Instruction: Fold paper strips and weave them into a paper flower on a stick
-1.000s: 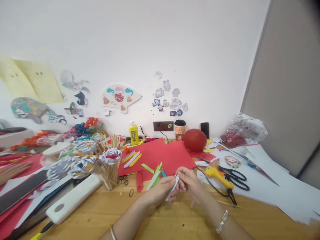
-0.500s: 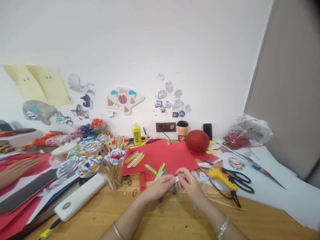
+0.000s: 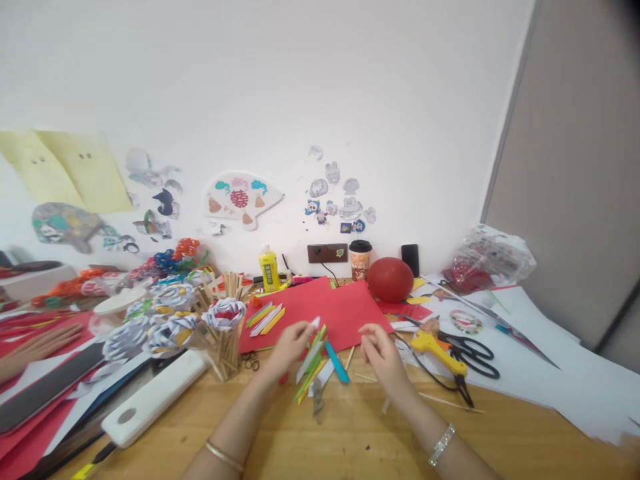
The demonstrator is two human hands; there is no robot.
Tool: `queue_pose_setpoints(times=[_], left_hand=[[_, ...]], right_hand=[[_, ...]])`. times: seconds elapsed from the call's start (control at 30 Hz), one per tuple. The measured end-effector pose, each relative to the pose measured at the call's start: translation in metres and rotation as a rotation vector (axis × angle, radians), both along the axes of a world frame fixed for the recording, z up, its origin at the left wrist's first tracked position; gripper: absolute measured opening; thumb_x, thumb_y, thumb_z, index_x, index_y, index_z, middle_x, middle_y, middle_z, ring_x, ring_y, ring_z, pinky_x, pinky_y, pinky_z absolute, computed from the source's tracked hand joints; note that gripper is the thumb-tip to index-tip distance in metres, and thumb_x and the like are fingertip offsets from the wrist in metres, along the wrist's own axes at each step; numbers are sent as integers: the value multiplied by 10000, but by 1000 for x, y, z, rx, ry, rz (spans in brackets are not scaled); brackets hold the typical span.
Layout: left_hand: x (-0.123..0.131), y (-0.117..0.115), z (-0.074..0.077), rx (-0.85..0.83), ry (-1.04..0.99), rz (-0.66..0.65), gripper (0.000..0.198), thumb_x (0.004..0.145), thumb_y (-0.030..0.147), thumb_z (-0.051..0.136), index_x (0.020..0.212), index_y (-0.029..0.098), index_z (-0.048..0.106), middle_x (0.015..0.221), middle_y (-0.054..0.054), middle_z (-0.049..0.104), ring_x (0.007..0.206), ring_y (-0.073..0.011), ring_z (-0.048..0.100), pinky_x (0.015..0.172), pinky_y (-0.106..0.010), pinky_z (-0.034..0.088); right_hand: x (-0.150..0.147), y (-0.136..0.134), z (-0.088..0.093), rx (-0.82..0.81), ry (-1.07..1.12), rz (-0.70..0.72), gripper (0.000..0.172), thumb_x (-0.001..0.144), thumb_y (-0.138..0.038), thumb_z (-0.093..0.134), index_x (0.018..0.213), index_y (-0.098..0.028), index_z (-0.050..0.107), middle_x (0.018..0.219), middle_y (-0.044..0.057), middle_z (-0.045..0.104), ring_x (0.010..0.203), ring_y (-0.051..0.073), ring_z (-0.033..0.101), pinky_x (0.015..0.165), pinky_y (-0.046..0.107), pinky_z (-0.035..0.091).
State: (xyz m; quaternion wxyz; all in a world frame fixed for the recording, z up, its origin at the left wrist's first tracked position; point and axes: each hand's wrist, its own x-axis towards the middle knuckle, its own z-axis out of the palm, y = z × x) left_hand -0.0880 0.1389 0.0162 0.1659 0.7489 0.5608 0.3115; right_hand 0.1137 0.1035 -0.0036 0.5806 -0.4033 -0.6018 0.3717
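Note:
My left hand pinches a small folded white paper piece between thumb and fingertips, above the red paper. Right below that hand lies a loose bunch of folded paper strips in green, yellow and white, with a blue strip beside it. My right hand hovers to the right of the bunch, its fingers loosely bent and nothing visible in them. Another group of folded yellow and white strips rests on the red paper farther left.
A yellow glue gun and black-handled scissors lie at right, near a red balloon and a lidded cup. Paper flowers, wooden sticks and a long white device occupy the left. Another person's hand rests there.
My hands were together on the small white paper piece; now they are apart. The left hand has carried it leftward and up, and the right has let go. The strips beneath are uncovered.

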Motion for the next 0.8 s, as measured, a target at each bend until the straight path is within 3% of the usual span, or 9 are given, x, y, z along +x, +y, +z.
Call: queue_pose_setpoints(times=[0.1,0.23,0.4,0.6,0.73,0.8], left_hand=[[-24,12,-7,35,107,105,283,757,393,471,806,146,600,806,-69,616,788,-212,549,673,-274,379],[-32,16,-18,22,235,97,191,714,257,550,880,197,626,991,-80,629,955,-228,537,799,-286,350],[-29,16,-21,9,303,101,166,745,263,516,816,166,631,885,-86,637,876,-226,562,746,-278,366],[-25,13,-7,101,209,162,215,789,257,422,746,132,592,812,-83,590,805,-215,538,697,-283,377],[-2,4,1,61,85,50,208,738,322,497,659,142,567,602,4,546,599,-152,513,556,-226,382],[11,-3,3,13,-108,-124,195,690,319,560,617,139,552,584,16,521,593,-142,497,566,-223,380]], right_hand=[[2,3,0,2,-15,-61,181,775,-326,420,860,-171,464,502,-73,366,450,100,367,445,210,292],[1,3,-2,16,-71,-52,165,785,-303,412,866,-176,480,512,-70,365,466,104,374,458,211,292],[0,2,-5,25,-97,-30,158,795,-288,396,864,-178,487,528,-65,367,475,106,385,467,214,299],[-3,2,-6,34,-72,-3,127,786,-277,418,834,-182,488,538,-59,389,479,108,402,461,212,311],[-6,-2,-3,47,-109,0,176,793,-307,454,885,-175,525,601,-26,484,567,132,485,544,236,378],[-7,-3,-3,60,-141,11,215,787,-316,482,941,-175,533,674,-5,529,624,142,516,583,244,397]])
